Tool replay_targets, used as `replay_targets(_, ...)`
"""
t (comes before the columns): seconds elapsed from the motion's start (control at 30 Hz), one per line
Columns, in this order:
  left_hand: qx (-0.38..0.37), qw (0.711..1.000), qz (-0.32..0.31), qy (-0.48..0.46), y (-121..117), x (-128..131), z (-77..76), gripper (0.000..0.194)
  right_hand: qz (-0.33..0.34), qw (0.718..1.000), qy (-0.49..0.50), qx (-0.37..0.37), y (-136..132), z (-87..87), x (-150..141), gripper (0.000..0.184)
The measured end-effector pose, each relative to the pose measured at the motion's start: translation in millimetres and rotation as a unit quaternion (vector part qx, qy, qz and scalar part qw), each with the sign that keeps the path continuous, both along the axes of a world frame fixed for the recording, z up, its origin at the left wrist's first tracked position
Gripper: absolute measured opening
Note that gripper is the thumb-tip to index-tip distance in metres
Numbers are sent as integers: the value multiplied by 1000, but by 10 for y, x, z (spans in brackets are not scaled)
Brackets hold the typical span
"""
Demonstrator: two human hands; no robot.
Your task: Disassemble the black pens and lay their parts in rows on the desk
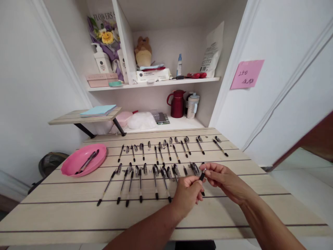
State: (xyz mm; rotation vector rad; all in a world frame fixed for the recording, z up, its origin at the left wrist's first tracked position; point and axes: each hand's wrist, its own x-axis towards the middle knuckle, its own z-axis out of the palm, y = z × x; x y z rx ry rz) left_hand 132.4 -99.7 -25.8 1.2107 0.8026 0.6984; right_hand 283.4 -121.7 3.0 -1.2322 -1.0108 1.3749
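Note:
My left hand (187, 191) is closed around the black grip of a pen (202, 176), just above the table on the right side of the pen rows. Against the upper end of that pen, my right hand (223, 177) pinches a small silvery pen tip (204, 170). Whether the tip is seated on the pen is hard to make out. Several uncapped pens (141, 187) lie in a front row, with clear-and-black pen caps (145, 168) and small loose bits among their upper ends. A back row holds more pens (176, 154) and caps (170, 140).
A pink dish (100, 166) with a few pens stands at the left of the striped table (78, 217). Behind it is a small raised shelf (70, 118) with blue paper. A red jug (178, 104) and a pale cup (193, 106) stand in the cabinet at the back.

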Motion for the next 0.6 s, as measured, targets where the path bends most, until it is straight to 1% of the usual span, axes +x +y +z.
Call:
replay_targets(0.07,6,1000,0,-11,4,-4,-8,21,-7,1000,8,-2,-5,-10,12,32)
replay_targets(0.17,3,1000,-1,-17,9,-8,-13,22,-17,1000,12,-3,-6,-29,8,31)
replay_targets(0.3,2,1000,2,-6,9,-2,4,21,-29,1000,7,0,-1,-39,-27,26)
replay_targets(0.47,18,1000,18,15,5,-4,24,19,-39,999,-3,4,-9,2,-57,26)
replay_targets(0.53,19,1000,11,6,4,-14,26,19,-34,999,-2,10,-17,26,-60,27)
replay_targets(0.6,5,1000,-9,-15,3,-25,26,21,-25,1000,0,14,-22,42,-61,28)
